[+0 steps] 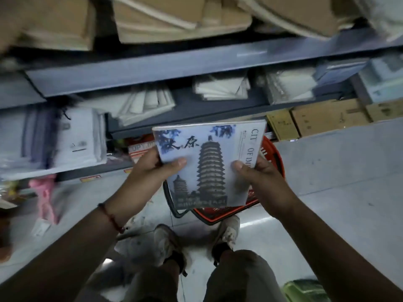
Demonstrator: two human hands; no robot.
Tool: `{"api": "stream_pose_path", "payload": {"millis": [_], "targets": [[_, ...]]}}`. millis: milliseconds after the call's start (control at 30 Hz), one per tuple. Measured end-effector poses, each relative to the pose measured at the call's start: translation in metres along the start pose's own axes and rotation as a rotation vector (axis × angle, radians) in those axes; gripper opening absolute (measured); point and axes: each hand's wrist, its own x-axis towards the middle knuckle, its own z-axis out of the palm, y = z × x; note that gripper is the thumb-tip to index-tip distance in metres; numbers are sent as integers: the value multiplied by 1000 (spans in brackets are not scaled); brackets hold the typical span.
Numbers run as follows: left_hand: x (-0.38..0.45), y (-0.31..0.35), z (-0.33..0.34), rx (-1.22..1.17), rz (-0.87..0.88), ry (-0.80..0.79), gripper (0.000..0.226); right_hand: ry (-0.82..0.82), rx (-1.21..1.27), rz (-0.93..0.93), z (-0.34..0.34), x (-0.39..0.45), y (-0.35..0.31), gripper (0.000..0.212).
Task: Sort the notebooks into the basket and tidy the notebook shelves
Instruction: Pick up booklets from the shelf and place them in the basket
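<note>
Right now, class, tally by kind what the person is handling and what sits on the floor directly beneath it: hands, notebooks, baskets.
Hands: 2, left hand and right hand
Pagoda-cover notebook: 1
Red basket: 1
Total: 4

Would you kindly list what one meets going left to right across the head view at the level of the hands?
Pink packet → left hand → pagoda notebook → right hand → red basket rim, then bare floor.
</note>
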Motion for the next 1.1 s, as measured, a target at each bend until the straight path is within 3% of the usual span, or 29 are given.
{"api": "stream_pose_path", "payload": {"millis": [133,200,233,300,367,500,633,733,800,933,967,1100], "targets": [[-47,40,-13,76,-60,-11,38,89,82,-77,30,-32,-69,21],[-69,60,-26,73,-66,19,31,65,138,-114,50,-43,-107,30],[-79,72,-31,55,-51,38,34,42,158,-131,60,-49,-128,37],[-98,102,-43,12,2,95,63,-8,135,-196,81,-61,-170,42],[-116,134,-56,-55,84,152,82,-66,71,-290,103,-74,-214,31],[-144,204,-83,-153,272,227,95,-158,-75,-515,142,-103,-294,29],[-179,268,-109,-182,483,259,69,-244,-249,-740,177,-139,-351,36],[-205,305,-121,-243,582,336,37,-256,-393,-850,199,-161,-374,40],[-222,327,-129,-272,645,364,32,-253,-460,-913,214,-172,-388,40],[-258,374,-146,-247,710,386,90,-215,-392,-1057,241,-191,-424,39],[-266,385,-148,-242,720,396,93,-198,-346,-1090,248,-197,-434,37],[-288,434,-153,-211,780,440,36,-146,-154,-1076,271,-214,-484,26]]}}
